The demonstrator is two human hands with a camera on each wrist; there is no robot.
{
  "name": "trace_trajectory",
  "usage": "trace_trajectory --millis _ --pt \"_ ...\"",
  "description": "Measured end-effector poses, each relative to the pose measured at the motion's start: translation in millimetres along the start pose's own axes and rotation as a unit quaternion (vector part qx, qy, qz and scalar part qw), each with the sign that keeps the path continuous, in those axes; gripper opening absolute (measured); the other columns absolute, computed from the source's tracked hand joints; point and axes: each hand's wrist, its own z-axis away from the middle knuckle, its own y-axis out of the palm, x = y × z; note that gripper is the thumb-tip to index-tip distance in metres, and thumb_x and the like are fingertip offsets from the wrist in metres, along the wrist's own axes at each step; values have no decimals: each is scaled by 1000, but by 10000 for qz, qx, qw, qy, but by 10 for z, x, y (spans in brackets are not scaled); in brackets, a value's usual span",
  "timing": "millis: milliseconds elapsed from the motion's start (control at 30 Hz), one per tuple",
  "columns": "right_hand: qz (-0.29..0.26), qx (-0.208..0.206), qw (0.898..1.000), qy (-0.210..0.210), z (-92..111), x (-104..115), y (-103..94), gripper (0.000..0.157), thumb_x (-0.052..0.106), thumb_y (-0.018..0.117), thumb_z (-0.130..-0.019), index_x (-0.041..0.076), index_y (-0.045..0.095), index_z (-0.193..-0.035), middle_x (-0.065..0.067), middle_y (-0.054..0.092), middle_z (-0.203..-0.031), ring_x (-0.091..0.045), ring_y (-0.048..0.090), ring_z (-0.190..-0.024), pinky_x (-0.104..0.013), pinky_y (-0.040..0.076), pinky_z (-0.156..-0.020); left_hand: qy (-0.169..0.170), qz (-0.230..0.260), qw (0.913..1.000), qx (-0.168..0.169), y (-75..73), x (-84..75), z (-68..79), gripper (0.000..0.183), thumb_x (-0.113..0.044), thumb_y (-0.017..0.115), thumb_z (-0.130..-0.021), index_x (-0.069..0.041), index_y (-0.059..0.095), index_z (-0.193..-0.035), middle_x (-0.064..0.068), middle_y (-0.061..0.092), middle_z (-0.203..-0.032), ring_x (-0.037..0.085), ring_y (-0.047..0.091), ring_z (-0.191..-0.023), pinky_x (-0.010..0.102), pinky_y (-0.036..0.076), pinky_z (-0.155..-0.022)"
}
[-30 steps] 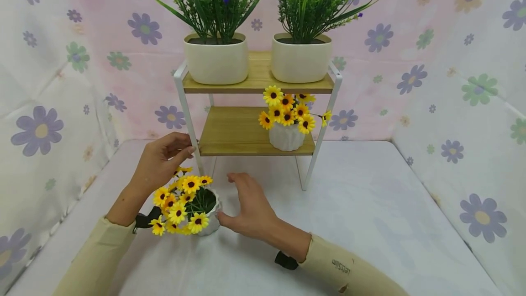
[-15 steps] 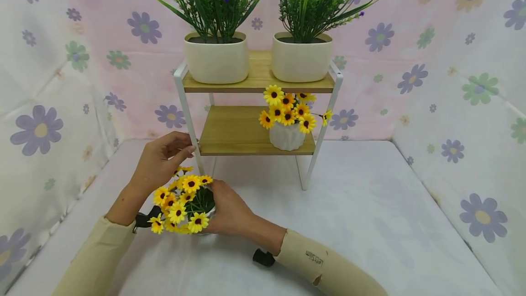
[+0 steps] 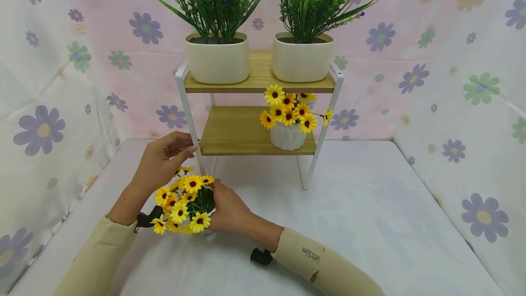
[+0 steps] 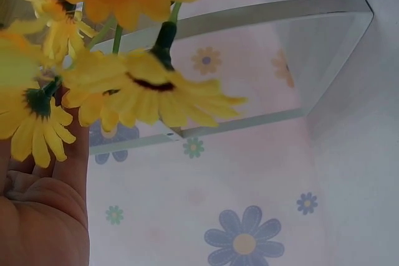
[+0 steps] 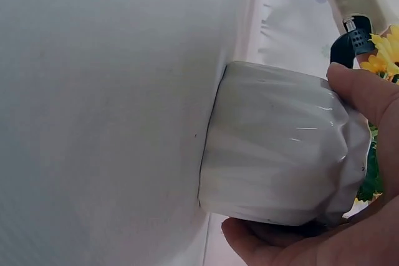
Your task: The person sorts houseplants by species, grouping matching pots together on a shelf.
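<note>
My right hand (image 3: 232,207) grips the ribbed white flower pot (image 5: 274,144) of yellow flowers (image 3: 179,211), thumb on one side and fingers on the other. The pot's base meets the white tabletop in the right wrist view. In the head view the hand and blooms hide most of the pot. My left hand (image 3: 158,161) holds the left front post of the two-tier shelf (image 3: 234,127), with its thumb in front; the flowers partly cover this hand (image 4: 47,216) in the left wrist view.
A second white pot (image 3: 287,137) of yellow flowers stands at the right of the lower wooden board. Two cream planters (image 3: 218,63) with purple flowers stand on the upper board. Flower-print cloth (image 3: 144,58) surrounds the white tabletop (image 3: 370,204).
My right hand has moved left from beside the near pot and taken hold of it. The left hand stays at the shelf post, and the pot has hardly moved.
</note>
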Motion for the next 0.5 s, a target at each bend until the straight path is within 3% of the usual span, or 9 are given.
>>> trace_trajectory --millis 200,400,500 --pt "43 29 10000 -13 25 -4 -41 96 45 94 -78 6 44 -149 -7 61 -136 -10 60 -117 -28 54 -102 9 -30 10000 5 11 2 -4 20 6 69 -99 2 71 -119 18 78 -106 -2 73 -91 12 58 -82" --pt "16 -46 10000 -57 58 33 -153 90 41 95 -78 6 46 -145 -8 62 -134 -11 61 -114 -26 55 -99 -6 -67 10000 13 2 -3 -3 19 4 70 -100 2 71 -119 17 79 -107 9 77 -94 12 58 -83" --pt "-116 -87 9998 -111 82 65 -243 87 39 95 -79 7 46 -145 -6 61 -133 -10 60 -113 -26 55 -99 -38 -58 10000 14 -4 -15 0 19 3 70 -100 1 71 -119 17 78 -108 4 76 -95 12 58 -83"
